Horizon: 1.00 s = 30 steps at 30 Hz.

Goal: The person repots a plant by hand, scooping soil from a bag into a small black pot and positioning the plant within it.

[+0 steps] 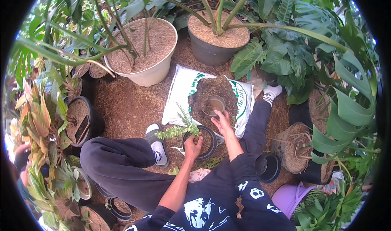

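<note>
My left hand (193,146) pinches a small green fern (177,130) near its base, above a round black pot (210,150). The fronds reach out to the left, past the pot's rim. My right hand (223,125) has its fingers stretched out, close to the lower edge of a small grey-brown pot (220,102). Whether the fingertips touch that pot I cannot tell. The small pot lies in dark soil (220,84) inside a torn-open white bag (176,93) with green print. My left hand hides the fern's roots.
Behind the bag stand a large white pot (161,70) and a dark grey pot (214,51) with tall plants. An empty black pot (269,168) and a purple bucket (287,198) are at the lower right. On the left, a phone (82,129) rests in a black pot (97,119).
</note>
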Motion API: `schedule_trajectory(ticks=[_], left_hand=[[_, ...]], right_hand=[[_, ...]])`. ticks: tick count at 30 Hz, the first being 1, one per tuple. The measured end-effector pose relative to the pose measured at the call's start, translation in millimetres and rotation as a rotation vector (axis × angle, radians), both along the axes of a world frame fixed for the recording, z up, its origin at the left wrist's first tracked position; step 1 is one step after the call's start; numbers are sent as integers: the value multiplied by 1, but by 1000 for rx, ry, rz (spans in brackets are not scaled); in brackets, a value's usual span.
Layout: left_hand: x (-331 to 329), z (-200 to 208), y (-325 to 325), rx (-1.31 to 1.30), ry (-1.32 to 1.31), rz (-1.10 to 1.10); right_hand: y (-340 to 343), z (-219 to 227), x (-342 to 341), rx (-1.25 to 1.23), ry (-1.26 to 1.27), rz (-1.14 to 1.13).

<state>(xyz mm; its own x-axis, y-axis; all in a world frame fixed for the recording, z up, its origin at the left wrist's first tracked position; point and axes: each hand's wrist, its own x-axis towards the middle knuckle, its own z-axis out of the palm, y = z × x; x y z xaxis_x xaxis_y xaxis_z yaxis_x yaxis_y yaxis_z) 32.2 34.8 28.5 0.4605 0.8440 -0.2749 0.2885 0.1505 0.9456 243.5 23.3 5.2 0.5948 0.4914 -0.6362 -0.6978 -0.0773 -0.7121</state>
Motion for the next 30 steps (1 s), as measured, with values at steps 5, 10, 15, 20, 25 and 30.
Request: schedule_trajectory(ticks=[5, 10, 15, 20, 25, 30], left_hand=[[-9, -31, -3, 110, 84, 1], [-9, -26, -7, -9, 126, -15], [-9, -24, -6, -13, 154, -14], [-8, -27, -8, -72, 181, -9], [-8, -26, -5, -17, 176, -25], [-12, -35, -4, 77, 236, -40]], right_hand=[[-13, 22, -8, 23, -55, 53], [-53, 79, -35, -11, -310, 135], [-100, 101, -64, -160, -839, 290], [-119, 82, -85, -279, -935, 257], [-108, 69, -70, -182, -911, 239], [-104, 72, -72, -158, -978, 205]])
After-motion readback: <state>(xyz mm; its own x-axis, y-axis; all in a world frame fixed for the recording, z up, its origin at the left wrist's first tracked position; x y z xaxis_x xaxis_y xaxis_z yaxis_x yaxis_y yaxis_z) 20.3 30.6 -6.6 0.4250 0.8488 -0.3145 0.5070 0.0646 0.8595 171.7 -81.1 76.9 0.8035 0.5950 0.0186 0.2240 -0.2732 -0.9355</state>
